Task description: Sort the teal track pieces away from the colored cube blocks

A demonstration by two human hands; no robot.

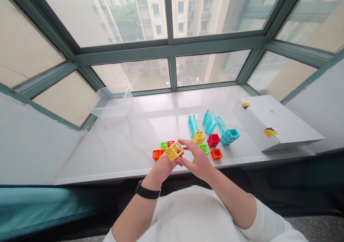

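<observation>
My left hand (pixel 162 167), with a black watch on its wrist, is closed round a yellow open-frame cube (pixel 174 151) and holds it above the front of the white sill (pixel 120 145). My right hand (pixel 197 159) touches the same cube, its fingers stretched toward it. Behind the cube lie small orange (pixel 156 154), green (pixel 163 145) and red (pixel 171 142) frame pieces. To the right lie another yellow cube (pixel 199 137), a red cube (pixel 213 140), a green piece (pixel 204 148) and an orange piece (pixel 216 153).
Three turquoise ribbed track pieces (pixel 209 122) lie behind the cubes, one joined to a turquoise cube (pixel 230 136). A white flat box (pixel 274 125) with yellow tape sits at the right. A clear plastic tub (pixel 114 102) stands at the back left by the window.
</observation>
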